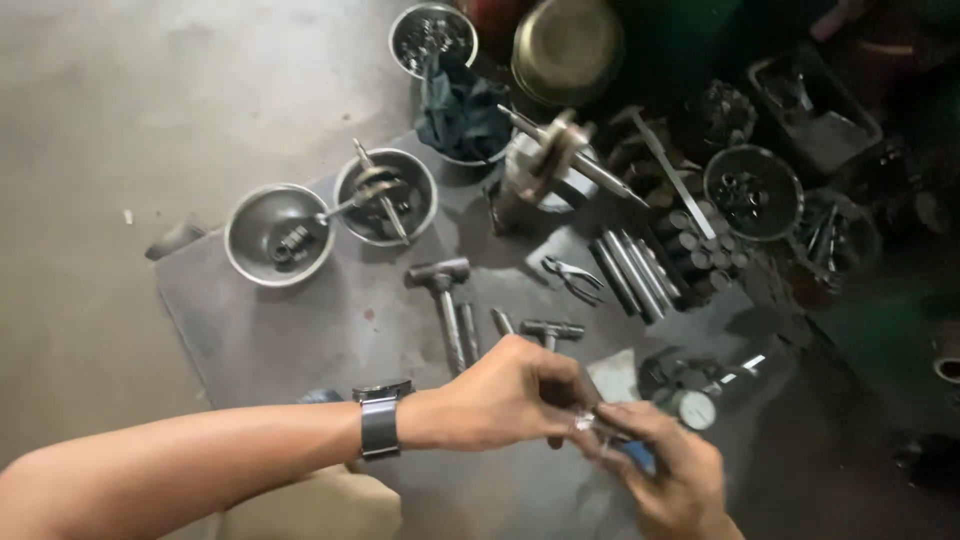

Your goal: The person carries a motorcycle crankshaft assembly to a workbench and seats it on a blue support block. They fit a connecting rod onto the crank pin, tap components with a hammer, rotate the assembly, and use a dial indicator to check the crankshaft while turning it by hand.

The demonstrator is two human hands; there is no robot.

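My left hand (pixel 505 395), with a dark wristwatch (pixel 380 420) on its wrist, reaches in from the left and pinches a small shiny metal part (pixel 588 420). My right hand (pixel 670 470) meets it from below right, fingers closed on the same small part and on something with a blue bit (pixel 640 455). Both hands hover over a dark metal sheet (pixel 290 330) on the floor. What exactly the small part is cannot be told.
On the sheet lie a hammer (pixel 442 290), pliers (pixel 574 277), a T-shaped tool (pixel 550 330), steel rods (pixel 632 275), a dial gauge (pixel 694 408). Steel bowls (pixel 278 235) (pixel 385 195) (pixel 752 190) hold small parts. A shaft assembly (pixel 545 160) and a dark rag (pixel 460 115) sit behind.
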